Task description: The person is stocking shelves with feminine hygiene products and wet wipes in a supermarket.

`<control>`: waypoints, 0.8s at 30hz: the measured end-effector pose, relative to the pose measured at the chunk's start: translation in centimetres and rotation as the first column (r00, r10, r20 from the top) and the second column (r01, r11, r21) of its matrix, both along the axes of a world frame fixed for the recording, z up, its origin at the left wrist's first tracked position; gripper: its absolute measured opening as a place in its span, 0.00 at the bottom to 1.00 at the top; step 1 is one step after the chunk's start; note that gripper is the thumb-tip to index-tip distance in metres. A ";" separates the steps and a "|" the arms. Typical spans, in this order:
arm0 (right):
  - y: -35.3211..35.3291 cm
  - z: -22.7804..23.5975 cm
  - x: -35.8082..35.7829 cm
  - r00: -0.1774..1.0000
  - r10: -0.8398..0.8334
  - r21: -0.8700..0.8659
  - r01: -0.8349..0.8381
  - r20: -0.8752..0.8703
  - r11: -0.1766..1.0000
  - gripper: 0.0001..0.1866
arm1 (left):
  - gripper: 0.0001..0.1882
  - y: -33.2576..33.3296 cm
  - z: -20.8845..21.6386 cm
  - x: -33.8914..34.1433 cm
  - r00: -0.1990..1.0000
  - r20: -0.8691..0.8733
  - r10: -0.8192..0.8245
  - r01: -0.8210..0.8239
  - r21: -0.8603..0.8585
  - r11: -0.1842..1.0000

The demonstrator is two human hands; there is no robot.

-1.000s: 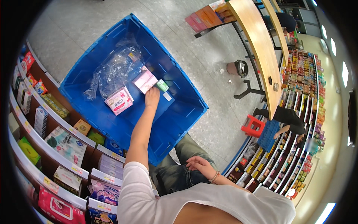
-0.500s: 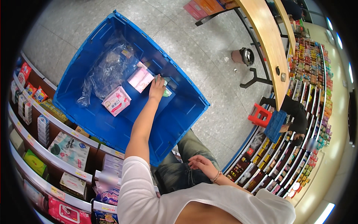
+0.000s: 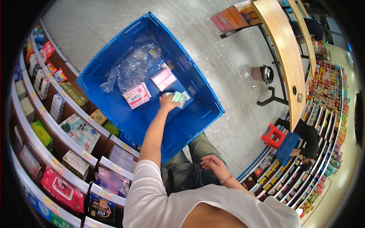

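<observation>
My left hand (image 3: 167, 102) reaches down into a large blue plastic bin (image 3: 192, 131), fingers closed round a small green-and-white pack (image 3: 178, 99). Just beyond it in the bin lies a pale pink pack (image 3: 164, 78). A pink-and-white pack (image 3: 136, 95) sits to the left of my hand. Crumpled clear plastic film (image 3: 133, 68) covers the bin's far left part. My right hand (image 3: 215, 166), a bracelet at its wrist, hovers or rests by my thigh, holding nothing, with its fingers loosely apart.
Shelves of packaged goods (image 3: 80, 133) curve along my left. On the right stand a wooden table (image 3: 283, 49), a waste bin (image 3: 262, 74) and a red stool (image 3: 273, 136). A person in dark clothes (image 3: 308, 138) is by a blue crate (image 3: 287, 148) near the far shelves.
My left hand has drawn the green-and-white pack slightly away from the pale pink pack, and more of it shows. The whole view has shifted, with the bin now further right.
</observation>
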State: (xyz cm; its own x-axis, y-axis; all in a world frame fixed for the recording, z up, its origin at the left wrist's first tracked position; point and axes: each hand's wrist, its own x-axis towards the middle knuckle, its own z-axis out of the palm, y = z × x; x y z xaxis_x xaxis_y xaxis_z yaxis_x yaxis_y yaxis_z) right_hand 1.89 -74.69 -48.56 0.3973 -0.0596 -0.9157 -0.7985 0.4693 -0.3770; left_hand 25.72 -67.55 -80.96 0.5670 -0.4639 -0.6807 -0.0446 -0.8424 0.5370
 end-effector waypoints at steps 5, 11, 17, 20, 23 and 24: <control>-1.0 0.1 1.4 0.992 0.067 -0.009 -0.066 0.107 0.998 0.11 | 0.26 4.0 5.5 -3.9 0.033 -0.909 0.415 -0.934 0.119 0.336; -2.1 0.0 4.9 0.921 0.286 0.035 -0.306 0.263 0.951 0.10 | 0.30 9.0 18.5 -7.4 -0.182 -0.983 0.016 -0.960 0.174 -0.220; -4.7 2.4 10.0 0.746 0.459 0.025 -0.535 0.482 0.844 0.17 | 0.39 12.1 27.6 -10.2 0.216 -0.927 0.307 -0.903 -0.309 -0.299; -5.7 6.5 12.2 0.713 0.452 0.191 -0.624 0.536 0.758 0.23 | 0.35 12.2 32.2 -12.3 0.401 -0.670 0.625 -0.754 -0.629 -0.191; -7.6 7.5 13.5 0.615 0.375 0.287 -0.714 0.694 0.639 0.38 | 0.38 7.4 39.2 -14.4 0.421 -0.285 0.861 -0.610 -0.792 0.036; -7.8 8.4 14.1 0.598 0.271 0.343 -0.711 0.755 0.614 0.42 | 0.40 5.6 41.7 -14.7 0.410 -0.029 0.912 -0.487 -0.852 0.192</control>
